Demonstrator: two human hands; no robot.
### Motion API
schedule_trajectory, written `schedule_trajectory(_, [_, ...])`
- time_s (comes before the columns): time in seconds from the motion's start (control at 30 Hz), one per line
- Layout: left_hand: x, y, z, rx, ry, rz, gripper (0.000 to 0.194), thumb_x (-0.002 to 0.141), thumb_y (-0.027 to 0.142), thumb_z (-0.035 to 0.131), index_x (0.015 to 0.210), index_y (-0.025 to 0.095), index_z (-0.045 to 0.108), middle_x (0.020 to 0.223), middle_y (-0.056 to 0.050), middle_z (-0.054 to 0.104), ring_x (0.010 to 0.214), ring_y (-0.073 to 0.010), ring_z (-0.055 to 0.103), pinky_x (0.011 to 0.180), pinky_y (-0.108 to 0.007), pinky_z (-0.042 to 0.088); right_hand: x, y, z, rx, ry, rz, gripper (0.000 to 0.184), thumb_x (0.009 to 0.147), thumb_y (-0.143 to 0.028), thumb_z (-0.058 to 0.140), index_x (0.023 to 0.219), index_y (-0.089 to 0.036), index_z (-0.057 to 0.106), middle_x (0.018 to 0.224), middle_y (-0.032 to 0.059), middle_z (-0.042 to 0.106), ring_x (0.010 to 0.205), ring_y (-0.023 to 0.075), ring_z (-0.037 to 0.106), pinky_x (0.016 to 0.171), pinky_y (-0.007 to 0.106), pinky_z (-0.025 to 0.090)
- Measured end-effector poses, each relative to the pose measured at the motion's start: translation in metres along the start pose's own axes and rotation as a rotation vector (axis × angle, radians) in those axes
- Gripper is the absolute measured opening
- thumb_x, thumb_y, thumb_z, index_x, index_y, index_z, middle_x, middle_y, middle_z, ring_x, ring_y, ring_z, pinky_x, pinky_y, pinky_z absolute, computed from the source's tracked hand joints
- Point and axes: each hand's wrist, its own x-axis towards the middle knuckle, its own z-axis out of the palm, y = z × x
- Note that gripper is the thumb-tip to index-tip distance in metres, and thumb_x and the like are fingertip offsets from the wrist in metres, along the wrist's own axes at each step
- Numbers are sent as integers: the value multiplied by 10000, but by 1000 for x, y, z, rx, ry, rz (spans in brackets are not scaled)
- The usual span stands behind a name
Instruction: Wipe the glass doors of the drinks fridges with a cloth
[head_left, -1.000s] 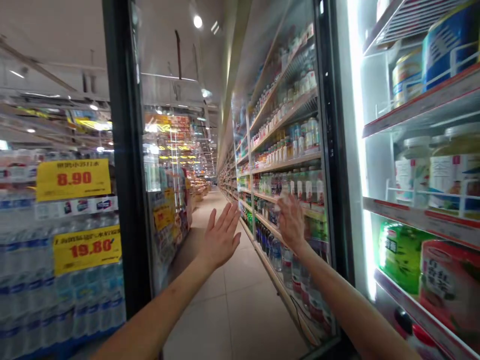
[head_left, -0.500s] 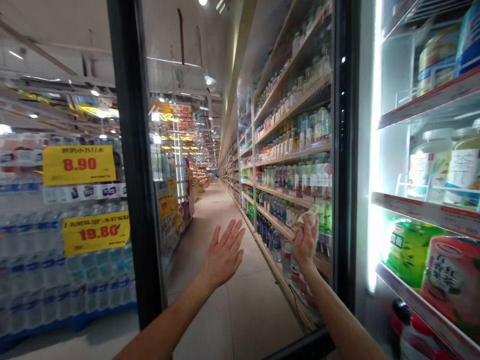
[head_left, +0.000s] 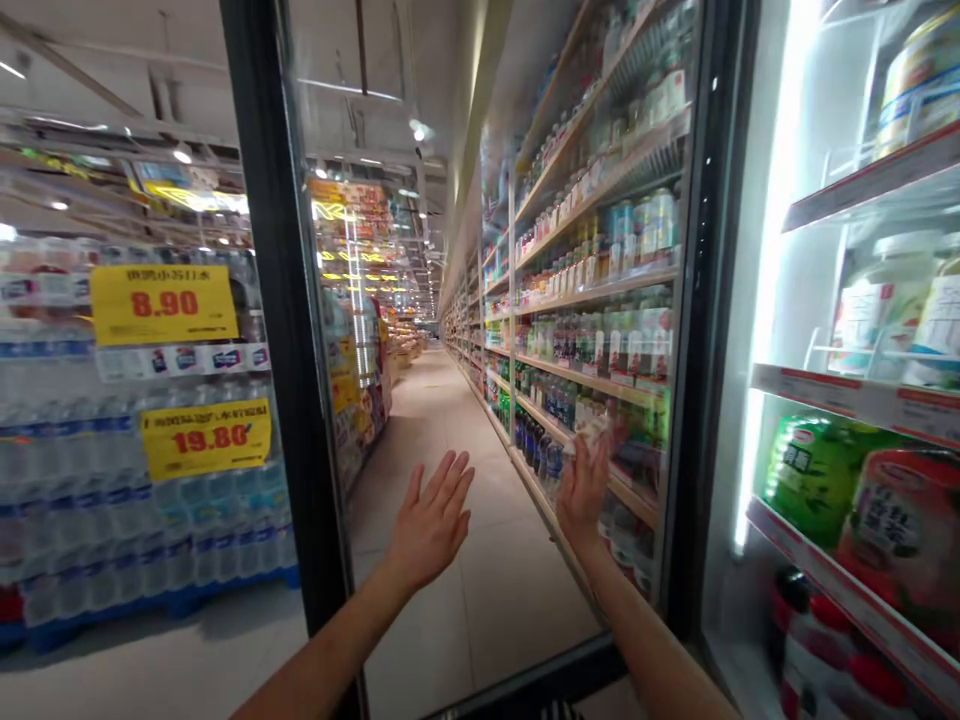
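A glass cooler door (head_left: 510,590) with a black frame (head_left: 279,260) stands in front of me. My left hand (head_left: 430,525) is open before the pane, palm forward and fingers stretched out with nothing in them; whether it touches the glass I cannot tell. Farther right, my right hand (head_left: 583,500) presses a pale, crumpled cloth (head_left: 595,432) at the glass. The cloth is blurred and partly covered by the fingers. Rows of bottles on shelves (head_left: 585,375) and a long aisle floor show in or through the pane.
On the right is a lit cooler with shelves (head_left: 885,400) holding bottles and green and red packs (head_left: 814,480). Stacked bottled water (head_left: 172,560) with yellow price signs (head_left: 165,305) stands on a blue pallet at left. The door's bottom frame (head_left: 540,680) crosses low in front.
My right hand with the cloth moved right, then back left and slightly down across the glass. My left hand stayed open with little shift. The view tilted slightly down.
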Motion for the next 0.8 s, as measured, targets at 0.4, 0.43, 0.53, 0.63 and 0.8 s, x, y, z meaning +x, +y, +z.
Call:
schedule_trajectory(0.4, [-53, 16, 1, -6, -96, -34, 466, 841, 254, 460, 1302, 185, 448, 1359, -73, 477, 1344, -190, 311, 1150, -423, 89, -62, 14, -12, -48, -60, 105, 536, 878, -149, 355, 1409, -178, 284, 1515, 170, 101, 1382, 323, 177, 1006, 599, 334])
schedule_trajectory(0.43, [-56, 19, 1, -8, -98, -37, 467, 840, 250, 458, 1302, 185, 447, 1358, -74, 478, 1343, -192, 313, 1149, -427, 92, -68, 5, -11, -40, -80, 107, 545, 879, -146, 350, 1416, -186, 266, 1518, 166, 87, 1383, 326, 173, 1000, 595, 346])
schedule_trajectory(0.53, [-65, 26, 4, -17, -105, -38, 458, 838, 244, 460, 1290, 172, 460, 1361, -76, 473, 1344, -199, 309, 1152, -426, 80, -91, -33, -6, 39, -229, -100, 539, 861, -119, 385, 1381, -259, 348, 1516, 97, 167, 1378, 300, 210, 1019, 533, 370])
schedule_trajectory(0.63, [-75, 26, 3, -4, -109, -38, 449, 840, 214, 448, 1284, 154, 464, 1360, -82, 473, 1350, -202, 294, 1154, -420, 74, -96, -43, -7, 79, -288, -254, 527, 847, -108, 424, 1326, -327, 422, 1484, 30, 277, 1362, 251, 271, 1048, 487, 361])
schedule_trajectory(0.8, [-90, 18, -5, -12, -103, -80, 518, 844, 208, 451, 1354, 158, 372, 1354, -104, 475, 1353, -207, 286, 1144, -437, 133, -77, -19, -11, 6, -117, 45, 568, 866, -117, 373, 1411, -248, 276, 1528, 106, 102, 1387, 287, 182, 1035, 581, 317])
